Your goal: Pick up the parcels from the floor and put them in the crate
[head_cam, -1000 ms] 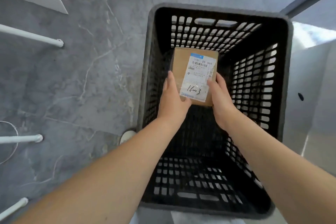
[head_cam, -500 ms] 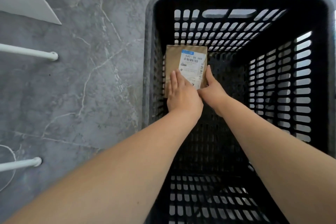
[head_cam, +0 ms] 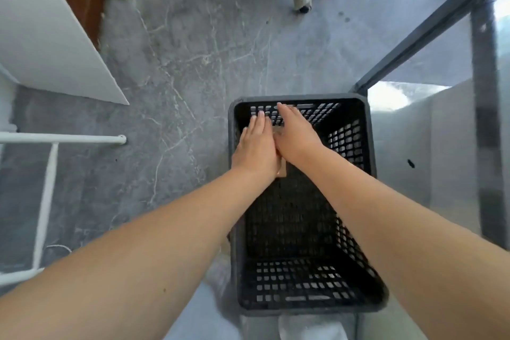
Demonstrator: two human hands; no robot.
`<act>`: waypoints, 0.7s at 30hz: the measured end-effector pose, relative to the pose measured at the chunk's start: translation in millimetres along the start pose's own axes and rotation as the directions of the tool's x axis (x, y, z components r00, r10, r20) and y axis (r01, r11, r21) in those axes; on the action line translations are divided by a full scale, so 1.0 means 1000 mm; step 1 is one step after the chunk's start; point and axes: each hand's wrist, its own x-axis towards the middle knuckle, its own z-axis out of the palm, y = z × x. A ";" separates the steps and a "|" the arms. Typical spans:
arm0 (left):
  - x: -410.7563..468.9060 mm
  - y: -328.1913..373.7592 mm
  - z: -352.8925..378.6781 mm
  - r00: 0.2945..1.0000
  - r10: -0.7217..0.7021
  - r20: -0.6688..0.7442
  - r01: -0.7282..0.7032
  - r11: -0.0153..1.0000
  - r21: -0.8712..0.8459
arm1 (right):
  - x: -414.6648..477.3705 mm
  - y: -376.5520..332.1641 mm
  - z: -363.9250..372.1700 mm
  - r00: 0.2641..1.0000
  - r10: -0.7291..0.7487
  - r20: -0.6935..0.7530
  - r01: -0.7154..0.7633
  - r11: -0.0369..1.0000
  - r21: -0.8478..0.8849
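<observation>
Head view: left hand (head_cam: 256,146) and right hand (head_cam: 296,135) lie flat-fingered over brown cardboard parcel (head_cam: 282,172) in black slotted plastic crate (head_cam: 303,310); should lift off straight.

One wide-angle view, taken from the person's head and aimed steeply down and a little forward. The black crate (head_cam: 317,97) lies close beneath, right of centre, seen straight into its open top. The left hand (head_cam: 256,146) and right hand (head_cam: 296,135) reach away from the camera over its far end. Grey floor (head_cam: 193,63) fills the top and left; the picture is slightly blurred.
</observation>
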 end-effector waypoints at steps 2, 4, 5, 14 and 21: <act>-0.004 0.026 -0.055 0.996 0.066 -0.063 -0.064 0.997 0.034 | -0.012 -0.036 -0.055 0.995 -0.056 -0.076 0.055 0.998 -0.027; -0.011 0.059 -0.117 0.979 0.134 -0.156 -0.125 0.990 0.064 | -0.028 -0.076 -0.114 0.974 -0.101 -0.203 0.098 0.995 -0.024; -0.017 0.078 -0.151 0.962 0.176 -0.207 -0.161 0.983 0.087 | -0.040 -0.098 -0.144 0.954 -0.114 -0.276 0.117 0.993 -0.008; -0.133 0.221 -0.383 0.623 0.547 -0.560 -0.470 0.833 0.292 | -0.204 -0.240 -0.337 0.614 -0.311 -0.725 0.231 0.950 -0.212; -0.247 0.277 -0.490 0.323 0.797 -0.510 -0.481 0.602 0.637 | -0.360 -0.296 -0.435 0.405 -0.424 -0.810 0.195 0.906 -0.376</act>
